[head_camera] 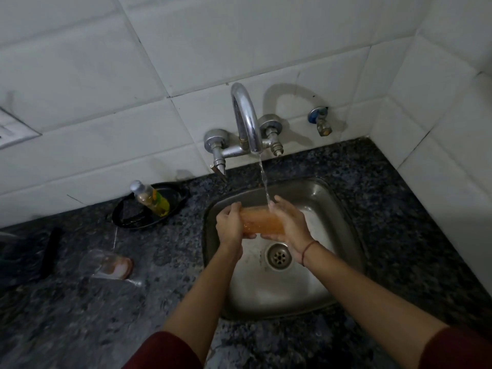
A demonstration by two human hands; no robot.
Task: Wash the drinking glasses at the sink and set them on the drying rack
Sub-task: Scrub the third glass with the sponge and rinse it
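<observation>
While water runs from the tap [246, 121], a drinking glass [262, 220] is held sideways over the sink [338, 206]. Its left end is gripped by the left hand [231, 225], its right end by the right hand [288, 222], fingers curled around it.

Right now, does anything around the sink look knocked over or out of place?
Yes: a second drinking glass lies on its side on the counter, left of the sink. The soap bottle leans tilted in its black dish. The glass gripped by the left hand and right hand looks intact.
</observation>
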